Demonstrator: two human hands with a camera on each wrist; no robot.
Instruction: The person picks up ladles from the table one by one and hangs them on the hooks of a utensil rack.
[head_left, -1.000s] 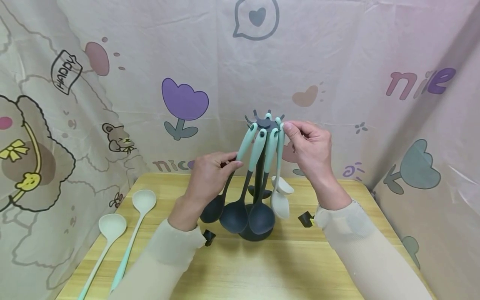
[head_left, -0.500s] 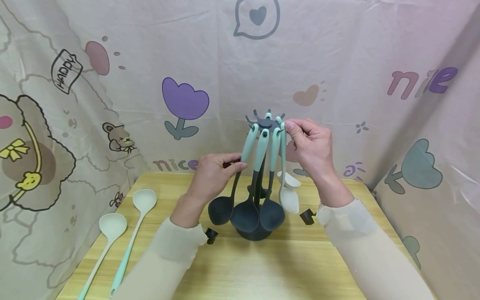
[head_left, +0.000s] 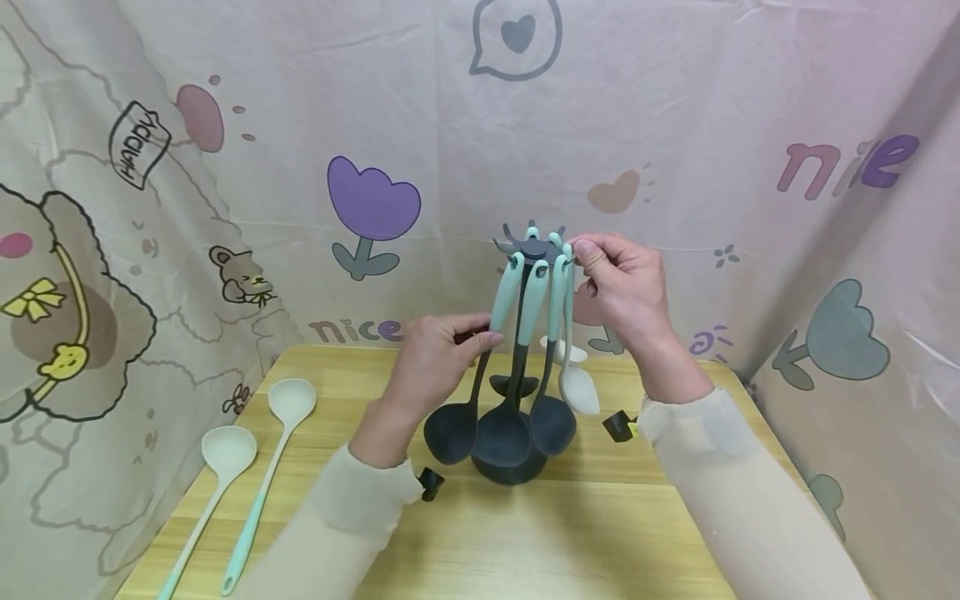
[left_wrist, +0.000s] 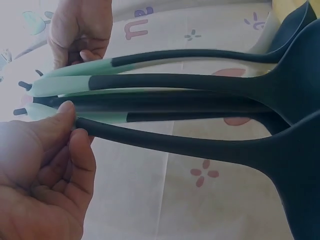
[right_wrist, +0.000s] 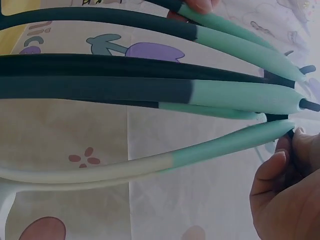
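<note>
A dark utensil rack (head_left: 536, 248) with a round base (head_left: 510, 477) stands on the table, hung with several mint-handled utensils. My left hand (head_left: 435, 367) pinches the left dark ladle (head_left: 452, 433) between thumb and forefinger, where its mint handle meets the dark shaft. Two more dark ladles hang at the front; a white spoon-like utensil (head_left: 581, 392) hangs on the right, with another pale one partly hidden behind it. My right hand (head_left: 630, 283) pinches a dark hook at the rack's top, beside a mint handle end (right_wrist: 280, 128); the fingers hide most of the hook.
Two pale ladles (head_left: 291, 402) (head_left: 228, 450) with mint handles lie on the left of the wooden table (head_left: 465, 550). Patterned cloth (head_left: 450, 117) hangs behind and at both sides. A small black piece (head_left: 618, 426) sticks out at each sleeve cuff.
The rack's front utensils have swung to the right, and my left hand has moved right with the ladle it pinches. My right hand has stayed almost in place.
</note>
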